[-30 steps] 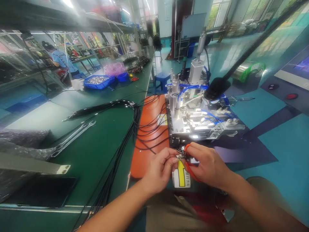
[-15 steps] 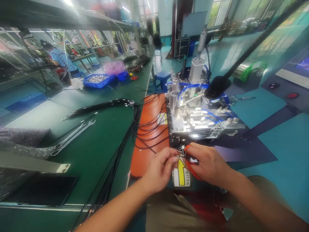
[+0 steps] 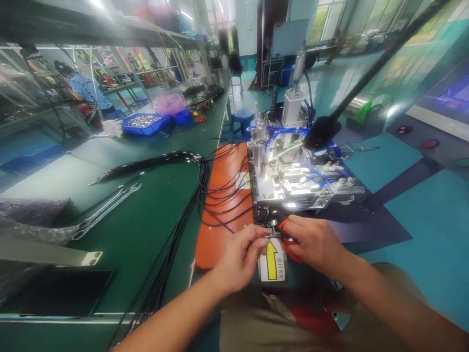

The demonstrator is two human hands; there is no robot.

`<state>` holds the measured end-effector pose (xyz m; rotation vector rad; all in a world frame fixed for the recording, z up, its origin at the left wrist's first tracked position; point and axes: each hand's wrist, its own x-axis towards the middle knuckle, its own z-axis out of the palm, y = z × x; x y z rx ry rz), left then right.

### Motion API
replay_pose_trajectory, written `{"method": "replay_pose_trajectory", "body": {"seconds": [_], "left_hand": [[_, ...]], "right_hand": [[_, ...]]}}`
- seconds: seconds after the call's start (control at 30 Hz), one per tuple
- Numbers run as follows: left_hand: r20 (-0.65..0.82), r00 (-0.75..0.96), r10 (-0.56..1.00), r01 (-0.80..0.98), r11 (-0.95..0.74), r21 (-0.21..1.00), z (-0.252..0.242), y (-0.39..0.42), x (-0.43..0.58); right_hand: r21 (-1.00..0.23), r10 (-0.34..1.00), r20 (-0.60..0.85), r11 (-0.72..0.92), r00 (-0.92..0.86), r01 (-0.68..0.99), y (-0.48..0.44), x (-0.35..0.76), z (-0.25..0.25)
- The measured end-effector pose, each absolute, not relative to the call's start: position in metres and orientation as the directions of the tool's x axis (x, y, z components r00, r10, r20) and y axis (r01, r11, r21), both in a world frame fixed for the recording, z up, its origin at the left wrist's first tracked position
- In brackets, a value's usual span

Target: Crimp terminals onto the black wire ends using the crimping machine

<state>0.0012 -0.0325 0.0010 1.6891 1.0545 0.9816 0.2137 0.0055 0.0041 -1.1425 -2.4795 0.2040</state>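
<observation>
My left hand [image 3: 238, 256] pinches a small piece, too small to make out, just right of the orange board [image 3: 223, 195]. My right hand [image 3: 317, 244], further right of the board, is closed around the orange-handled scissors [image 3: 291, 253], their tip near my left fingertips. Below them, right of the board's near end, a white label [image 3: 271, 266] reads 运行方向 beside a yellow arrow; another label [image 3: 242, 180] on the board is illegible. The machine [image 3: 293, 181] borders the board's right edge, close beyond my knuckles; black cables [image 3: 181, 215] crowd its left. Beyond my right wrist, away from the board, blue floor [image 3: 439, 215] opens out.
</observation>
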Motion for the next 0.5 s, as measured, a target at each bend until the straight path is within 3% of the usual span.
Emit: {"method": "replay_pose_trajectory", "body": {"seconds": [0.2,0.5], "left_hand": [[0.145,0.336,0.931,0.212,-0.225,0.951,0.0,-0.032,0.0],[0.172,0.338,0.925,0.255,-0.266,0.93,0.009,-0.031,0.001]], "right_hand": [[-0.471,0.832,0.322,0.555,-0.453,0.685,-0.002,0.218,0.008],[-0.394,0.793,0.283,0.608,-0.539,0.689,0.0,0.216,0.016]]}}
